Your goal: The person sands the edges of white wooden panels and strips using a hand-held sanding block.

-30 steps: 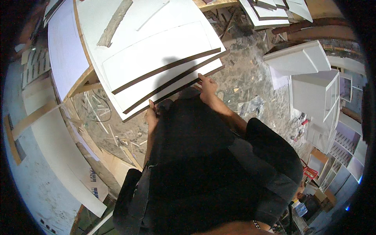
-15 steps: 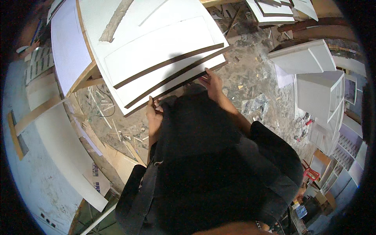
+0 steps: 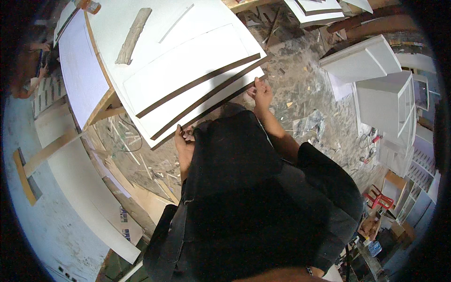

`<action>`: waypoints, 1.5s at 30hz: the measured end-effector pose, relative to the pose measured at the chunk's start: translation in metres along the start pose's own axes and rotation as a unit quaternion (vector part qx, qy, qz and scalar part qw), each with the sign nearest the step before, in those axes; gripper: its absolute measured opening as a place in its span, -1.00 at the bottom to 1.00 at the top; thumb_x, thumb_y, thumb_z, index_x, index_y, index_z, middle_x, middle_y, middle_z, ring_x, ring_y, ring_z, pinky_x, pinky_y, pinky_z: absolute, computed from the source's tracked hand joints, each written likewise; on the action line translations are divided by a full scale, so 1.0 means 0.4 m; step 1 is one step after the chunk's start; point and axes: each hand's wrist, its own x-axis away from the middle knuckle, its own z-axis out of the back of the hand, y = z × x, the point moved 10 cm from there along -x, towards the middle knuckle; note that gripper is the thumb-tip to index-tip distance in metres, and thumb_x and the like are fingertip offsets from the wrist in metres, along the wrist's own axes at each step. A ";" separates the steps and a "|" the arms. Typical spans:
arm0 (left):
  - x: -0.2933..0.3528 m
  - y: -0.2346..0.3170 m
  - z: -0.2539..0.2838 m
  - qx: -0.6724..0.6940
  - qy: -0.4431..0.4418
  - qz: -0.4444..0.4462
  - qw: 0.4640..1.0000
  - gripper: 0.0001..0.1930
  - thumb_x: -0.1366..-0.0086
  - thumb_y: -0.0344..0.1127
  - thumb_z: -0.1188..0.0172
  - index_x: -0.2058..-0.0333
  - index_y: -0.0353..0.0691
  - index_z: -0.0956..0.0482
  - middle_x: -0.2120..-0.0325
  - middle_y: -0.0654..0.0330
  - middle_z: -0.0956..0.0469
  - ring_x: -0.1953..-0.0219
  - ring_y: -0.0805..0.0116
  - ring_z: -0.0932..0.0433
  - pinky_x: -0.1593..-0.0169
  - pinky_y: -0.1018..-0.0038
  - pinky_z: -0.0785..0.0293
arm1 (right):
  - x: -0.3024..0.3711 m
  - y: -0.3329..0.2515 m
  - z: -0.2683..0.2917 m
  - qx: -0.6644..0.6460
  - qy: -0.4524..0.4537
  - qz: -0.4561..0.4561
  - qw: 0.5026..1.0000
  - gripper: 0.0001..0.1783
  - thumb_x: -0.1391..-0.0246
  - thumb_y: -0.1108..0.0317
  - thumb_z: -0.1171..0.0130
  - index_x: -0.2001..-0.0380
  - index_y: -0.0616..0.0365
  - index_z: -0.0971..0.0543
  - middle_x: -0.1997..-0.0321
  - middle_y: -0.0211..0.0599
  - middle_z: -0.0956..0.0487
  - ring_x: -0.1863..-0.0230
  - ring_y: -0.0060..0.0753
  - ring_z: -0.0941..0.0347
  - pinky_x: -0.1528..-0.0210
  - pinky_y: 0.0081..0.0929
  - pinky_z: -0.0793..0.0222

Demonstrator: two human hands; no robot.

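In front of me lies a stack of white panels with dark brown edges, stepped so that each near edge shows. The top panel (image 3: 188, 70) has a thin outline on its face. A middle panel (image 3: 174, 113) juts out beneath it, and the lowest panel (image 3: 251, 80) reaches nearest to my body. My left hand (image 3: 185, 143) is closed on the dark near edge of the lowest panel toward its left end, thumb at the top. My right hand (image 3: 262, 93) pinches the same edge near its right corner; some fingers are hidden underneath.
A rough pale strip (image 3: 134, 37) and a thin grey strip (image 3: 176, 23) lie on the top panel. Offcuts (image 3: 136, 145) litter the floor. White cabinet parts (image 3: 385, 98) and a red stool (image 3: 378, 197) stand right. Another person's arm (image 3: 40, 75) shows far left.
My right hand has slid rightward along the panel's edge toward the corner. My left hand keeps its hold near the left end. The view has shifted slightly; an orange-brown bottle now shows at the top left.
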 end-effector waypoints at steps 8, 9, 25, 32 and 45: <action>0.018 -0.004 -0.024 -0.006 0.005 -0.002 1.000 -0.57 -0.32 -0.08 0.03 0.53 -0.39 -0.42 0.76 0.24 -0.36 0.83 0.56 -0.13 0.79 0.71 -0.13 | -0.031 -0.002 0.029 -0.022 0.084 0.020 0.996 -0.64 0.06 0.27 -0.34 0.36 0.26 -0.41 0.58 -0.36 -0.45 0.60 -0.54 -0.40 0.58 -0.50 -0.48; 0.017 0.005 -0.021 -0.011 0.010 -0.020 1.000 -0.55 -0.33 -0.08 0.04 0.52 -0.42 -0.43 0.77 0.24 -0.35 0.84 0.56 -0.12 0.79 0.71 -0.12 | -0.026 -0.002 0.027 -0.025 0.090 0.017 0.995 -0.64 0.06 0.27 -0.34 0.35 0.26 -0.41 0.58 -0.36 -0.45 0.60 -0.54 -0.40 0.59 -0.50 -0.48; 0.075 0.015 -0.040 -0.017 0.036 -0.084 0.996 -0.61 -0.33 -0.05 -0.01 0.45 -0.32 -0.37 0.68 0.24 -0.39 0.77 0.62 -0.10 0.76 0.76 -0.08 | -0.045 -0.010 0.026 -0.031 0.074 0.034 0.996 -0.73 0.01 0.30 -0.29 0.57 0.14 -0.40 0.69 -0.41 -0.40 0.73 -0.53 -0.31 0.68 -0.53 -0.37; -0.045 0.010 0.075 -0.052 0.024 -0.078 0.995 -0.62 -0.27 0.01 -0.09 0.33 -0.26 -0.41 0.46 0.13 -0.56 0.76 0.62 -0.11 0.72 0.68 -0.06 | -0.002 -0.049 0.018 0.037 0.046 0.031 0.998 -0.71 0.03 0.22 -0.32 0.47 0.21 -0.49 0.62 -0.32 -0.45 0.64 -0.52 -0.37 0.66 -0.52 -0.37; -0.007 0.130 0.130 -0.154 0.020 -0.388 0.909 -0.74 -0.17 -0.22 -0.28 0.56 -0.27 -0.54 0.60 0.16 -0.59 0.66 0.59 -0.41 0.54 0.66 -0.30 | -0.122 0.027 0.043 0.113 -0.167 0.006 0.979 -0.68 -0.16 0.06 -0.09 0.37 0.12 -0.44 0.38 -0.34 -0.50 0.35 -0.45 -0.49 0.29 -0.47 -0.44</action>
